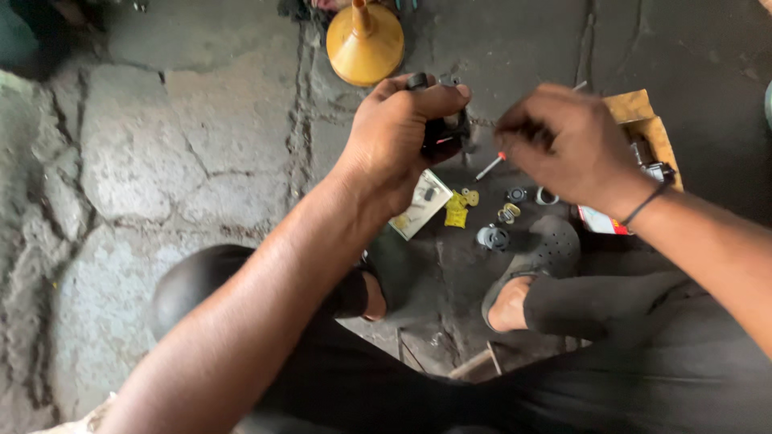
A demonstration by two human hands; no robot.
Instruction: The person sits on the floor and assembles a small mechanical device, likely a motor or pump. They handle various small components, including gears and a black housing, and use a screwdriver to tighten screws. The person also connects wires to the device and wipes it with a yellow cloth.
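Observation:
My left hand [402, 141] grips a small black mechanical part [445, 133], thumb across its top, above the stained concrete floor. My right hand [567, 145] is closed around a thin tool; its red-and-white shaft [490, 166] points down-left toward the black part. A dark band circles my right wrist. Below the hands lie small loose parts: metal rings [511, 204], a round dark piece [493, 237], yellow bits [458, 209] and a small pale card [421, 204].
A yellow funnel [365, 42] stands upside down at the top. A brown cardboard box [646, 124] and a red-and-white packet [599, 221] lie at the right. My feet in dark sandals [535, 265] rest on the cracked concrete floor [161, 161].

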